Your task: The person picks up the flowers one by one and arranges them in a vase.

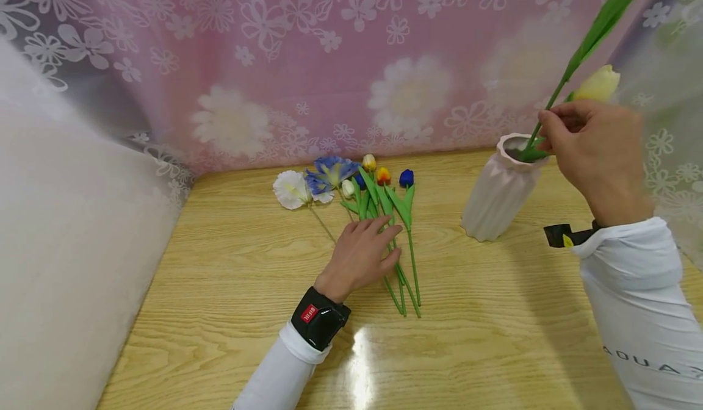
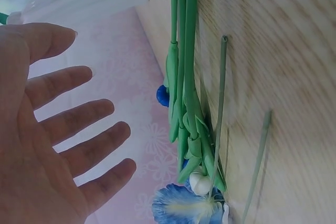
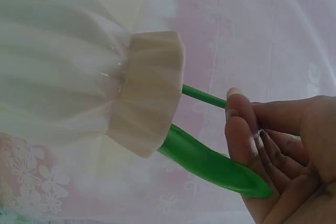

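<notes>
White sleeve (image 1: pixel 637 330) on the right arm lies nearest the camera, its dark lettering perhaps reading "AQUAX", the last letter cut by the frame. Beyond it, the right hand (image 1: pixel 601 154) has a narrow pinching grip, thumb to fingertips, on a green stem (image 3: pixel 203 96) that enters the mouth of a fluted pale pink vase (image 1: pixel 500 196), standing near the back edge of the counter (image 1: pixel 230 312), toward its right. Whether the pale yellow tulip (image 1: pixel 598 83) behind the knuckles belongs to that stem is hidden. To seat the stem well, I would pinch close above the rim, ease it along the vase's own line and mind that the leaf (image 3: pixel 215 166) does not fold against the lip. Fingers spread, the left hand (image 1: pixel 359 254) holds nothing; below it, loose artificial tulips (image 1: pixel 383 176) lie toward the back edge, left of the vase. Its wrist strap (image 1: pixel 320 320) bears a red label (image 1: pixel 309 313), too small to read surely.
</notes>
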`<act>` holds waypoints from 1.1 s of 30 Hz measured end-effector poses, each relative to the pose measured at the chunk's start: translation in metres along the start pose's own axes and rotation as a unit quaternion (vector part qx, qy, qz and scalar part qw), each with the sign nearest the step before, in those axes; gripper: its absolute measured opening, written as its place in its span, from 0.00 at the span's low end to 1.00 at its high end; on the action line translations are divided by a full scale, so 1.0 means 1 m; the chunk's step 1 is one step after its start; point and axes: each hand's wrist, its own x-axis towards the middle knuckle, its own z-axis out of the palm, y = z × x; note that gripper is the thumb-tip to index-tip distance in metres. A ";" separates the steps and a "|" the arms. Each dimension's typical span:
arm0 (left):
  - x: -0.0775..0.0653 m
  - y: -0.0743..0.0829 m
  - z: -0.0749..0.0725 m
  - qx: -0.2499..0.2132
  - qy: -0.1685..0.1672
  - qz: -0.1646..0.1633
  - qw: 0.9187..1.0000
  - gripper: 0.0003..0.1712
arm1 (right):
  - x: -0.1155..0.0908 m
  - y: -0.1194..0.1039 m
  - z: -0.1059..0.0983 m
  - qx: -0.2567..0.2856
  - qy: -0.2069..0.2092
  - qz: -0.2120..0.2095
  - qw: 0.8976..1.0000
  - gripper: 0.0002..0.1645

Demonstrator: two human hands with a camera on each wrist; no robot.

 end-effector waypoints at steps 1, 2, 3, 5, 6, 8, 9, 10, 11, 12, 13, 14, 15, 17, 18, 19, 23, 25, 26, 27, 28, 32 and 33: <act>0.000 0.000 0.000 0.001 0.001 0.000 1.000 0.22 | 0.000 0.000 0.000 -0.005 -0.002 0.002 1.000 0.22; 0.000 0.000 0.000 0.000 0.001 -0.001 1.000 0.22 | 0.000 0.001 0.000 -0.010 -0.005 0.003 1.000 0.22; -0.001 0.000 0.000 0.001 0.002 -0.001 1.000 0.22 | 0.000 0.002 0.001 -0.016 -0.008 0.003 1.000 0.22; -0.001 -0.001 0.001 -0.001 0.003 -0.001 1.000 0.22 | 0.000 0.003 0.002 -0.039 -0.017 0.001 0.999 0.23; -0.001 -0.001 0.001 -0.001 0.003 -0.001 1.000 0.22 | 0.000 0.003 0.002 -0.045 -0.022 0.000 0.999 0.24; -0.001 -0.001 0.001 -0.002 0.000 -0.001 1.000 0.22 | -0.001 0.005 0.003 -0.054 -0.033 -0.001 0.998 0.25; -0.001 -0.001 0.001 -0.003 -0.003 -0.002 1.000 0.22 | -0.001 0.005 0.003 -0.059 -0.037 -0.003 0.998 0.25; -0.002 -0.001 0.001 -0.003 -0.006 -0.003 1.000 0.22 | -0.001 0.006 0.003 -0.066 -0.039 -0.007 0.997 0.25; -0.002 -0.001 0.001 -0.004 -0.010 -0.004 1.000 0.22 | -0.001 0.007 0.004 -0.069 -0.040 -0.010 0.997 0.25; -0.002 -0.001 0.001 -0.004 -0.013 -0.005 1.000 0.22 | -0.001 0.007 0.004 -0.073 -0.043 -0.014 0.996 0.24; -0.002 -0.002 0.001 -0.004 -0.017 -0.007 1.000 0.22 | -0.001 0.008 0.004 -0.080 -0.046 -0.017 0.996 0.24; -0.003 -0.002 0.002 -0.005 -0.020 -0.007 1.000 0.22 | -0.001 0.008 0.003 -0.086 -0.049 -0.019 0.995 0.24; -0.003 -0.002 0.002 -0.005 -0.021 -0.008 1.000 0.22 | -0.001 0.008 0.003 -0.093 -0.051 -0.023 0.994 0.24; -0.004 -0.003 0.003 -0.007 -0.023 -0.008 1.000 0.22 | -0.001 0.009 0.003 -0.096 -0.053 -0.024 0.994 0.24; -0.004 -0.003 0.003 -0.009 -0.024 -0.007 1.000 0.22 | -0.001 0.009 0.003 -0.097 -0.053 -0.022 0.994 0.24; -0.005 -0.003 0.003 -0.010 -0.023 -0.007 1.000 0.22 | -0.001 0.009 0.004 -0.094 -0.049 -0.020 0.994 0.25; -0.006 -0.005 0.004 -0.017 -0.024 -0.009 1.000 0.22 | -0.002 0.008 0.005 -0.071 -0.016 -0.021 0.997 0.25; -0.007 -0.005 0.003 -0.018 -0.023 -0.010 1.000 0.22 | -0.003 0.007 0.007 -0.056 0.008 -0.037 0.998 0.24; -0.007 -0.005 0.004 -0.019 -0.022 -0.010 1.000 0.22 | -0.004 0.007 0.008 -0.048 0.021 -0.049 0.997 0.23; -0.007 -0.005 0.003 -0.020 -0.020 -0.010 1.000 0.22 | -0.004 0.006 0.009 -0.037 0.033 -0.062 0.997 0.22; -0.008 -0.006 0.004 -0.021 -0.018 -0.009 1.000 0.22 | -0.005 0.006 0.009 -0.023 0.044 -0.072 0.996 0.20; -0.009 -0.007 0.005 -0.025 -0.013 -0.008 1.000 0.22 | -0.007 0.005 0.012 0.031 0.088 -0.128 0.987 0.16; -0.009 -0.007 0.005 -0.026 -0.015 -0.008 1.000 0.22 | -0.007 0.005 0.013 0.044 0.099 -0.141 0.984 0.15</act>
